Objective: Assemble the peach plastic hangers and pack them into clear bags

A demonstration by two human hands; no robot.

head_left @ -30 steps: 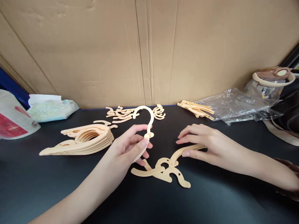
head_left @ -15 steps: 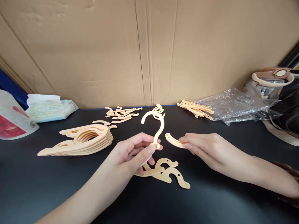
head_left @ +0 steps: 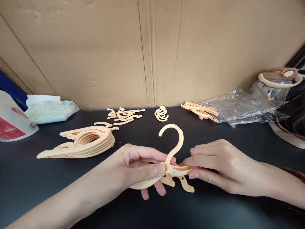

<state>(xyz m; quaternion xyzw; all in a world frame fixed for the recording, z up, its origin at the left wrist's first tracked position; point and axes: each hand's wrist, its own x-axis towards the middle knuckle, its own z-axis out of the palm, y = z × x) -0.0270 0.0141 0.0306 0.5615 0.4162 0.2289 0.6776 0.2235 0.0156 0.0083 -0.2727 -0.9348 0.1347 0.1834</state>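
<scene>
Between thumb and fingers, my left hand [head_left: 145, 167] pinches a cream hanger hook [head_left: 178, 140] at its base, together with a curved hanger arm [head_left: 145, 183] that runs down to the left. My right hand [head_left: 214, 165] grips a second hanger arm [head_left: 183, 171], whose end meets the base of the hook. Whether the parts are locked together I cannot tell. Beneath the hands, loose curved hanger pieces [head_left: 187, 184] lie on the black table, partly hidden. To the left lies a stack of folded hangers [head_left: 95, 146].
Small curved pieces [head_left: 126, 116] and a pile of hooks [head_left: 162, 114] lie at the back. Thin strips [head_left: 200, 111] rest beside a clear plastic bag [head_left: 235, 108]. A bottle [head_left: 278, 82] stands at right; a tissue pack [head_left: 52, 109] lies at left. Cardboard [head_left: 95, 57] stands behind.
My right hand has brought its hanger arm left and down against the hook's base. My left hand has moved the hook right and lower, uncovering the hook pile behind.
</scene>
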